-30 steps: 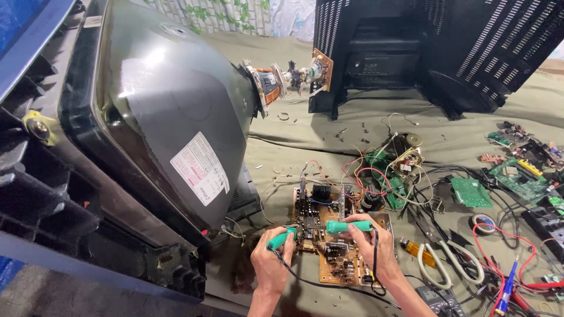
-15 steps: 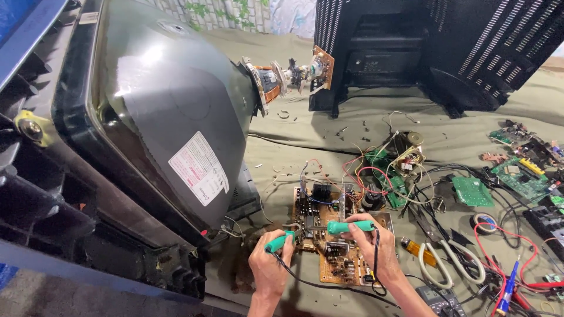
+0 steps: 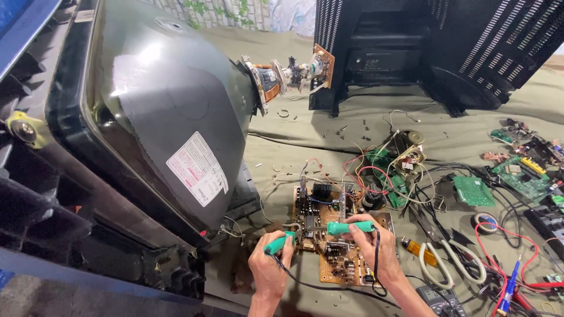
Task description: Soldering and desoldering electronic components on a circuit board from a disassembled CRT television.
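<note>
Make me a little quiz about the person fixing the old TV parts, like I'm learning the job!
1. True or false: both the left hand and the right hand hold a green-handled tool over the brown circuit board.
2. What lies on the cloth just right of the right hand?
A) white-handled scissors
B) a hammer
C) a cup
3. Fill in: the big grey picture tube sits to the ____ of the circuit board.

Key
1. True: the left hand grips the other green tool.
2. A
3. Left
</note>
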